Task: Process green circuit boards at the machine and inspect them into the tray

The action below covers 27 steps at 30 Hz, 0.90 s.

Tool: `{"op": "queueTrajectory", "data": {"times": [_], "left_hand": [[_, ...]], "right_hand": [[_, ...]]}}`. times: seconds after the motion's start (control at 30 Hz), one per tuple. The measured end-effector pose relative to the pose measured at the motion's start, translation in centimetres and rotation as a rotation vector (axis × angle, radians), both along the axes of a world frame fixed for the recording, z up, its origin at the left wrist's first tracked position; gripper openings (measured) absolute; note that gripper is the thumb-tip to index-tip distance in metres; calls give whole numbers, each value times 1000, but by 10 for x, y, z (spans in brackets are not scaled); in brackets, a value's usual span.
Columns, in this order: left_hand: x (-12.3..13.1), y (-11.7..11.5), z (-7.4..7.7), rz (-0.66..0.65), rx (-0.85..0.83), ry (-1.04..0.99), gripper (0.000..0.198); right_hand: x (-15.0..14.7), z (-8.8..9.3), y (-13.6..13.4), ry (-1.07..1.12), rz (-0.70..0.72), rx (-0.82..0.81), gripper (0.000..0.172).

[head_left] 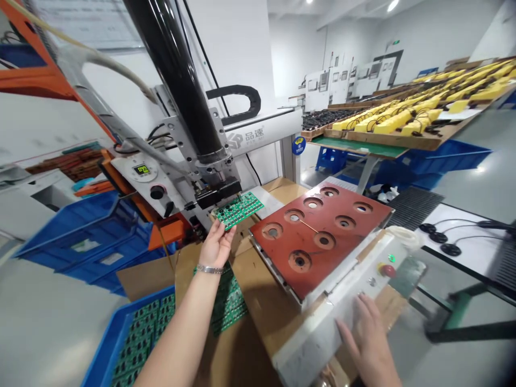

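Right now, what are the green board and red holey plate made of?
The green board looks like glossy coated fibreglass, with shiny metal solder spots. The red plate has a dull, worn surface, maybe painted metal or hard plastic.

The head-worn camera is looking forward and down from the person's own viewpoint, sitting close above the left hand (216,244) and right hand (366,336) over the worktop (258,279).
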<state>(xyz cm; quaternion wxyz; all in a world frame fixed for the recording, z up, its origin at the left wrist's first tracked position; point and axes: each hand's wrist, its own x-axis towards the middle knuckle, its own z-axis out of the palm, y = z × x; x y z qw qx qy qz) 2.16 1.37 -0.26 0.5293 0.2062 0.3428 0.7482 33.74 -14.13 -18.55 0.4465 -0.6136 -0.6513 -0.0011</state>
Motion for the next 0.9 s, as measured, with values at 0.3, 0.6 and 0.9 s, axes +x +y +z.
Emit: {"op": "queueTrajectory", "data": {"times": [0.3, 0.6, 0.9], "left_hand": [[-1, -2, 2, -9, 15, 10, 15], [-4, -7, -1, -44, 27, 20, 17], [-7, -4, 0, -28, 38, 7, 17]], "right_hand": [[1, -2, 1, -14, 3, 3, 61], [1, -4, 0, -19, 1, 5, 62], [0, 0, 0, -14, 6, 8, 60]]}}
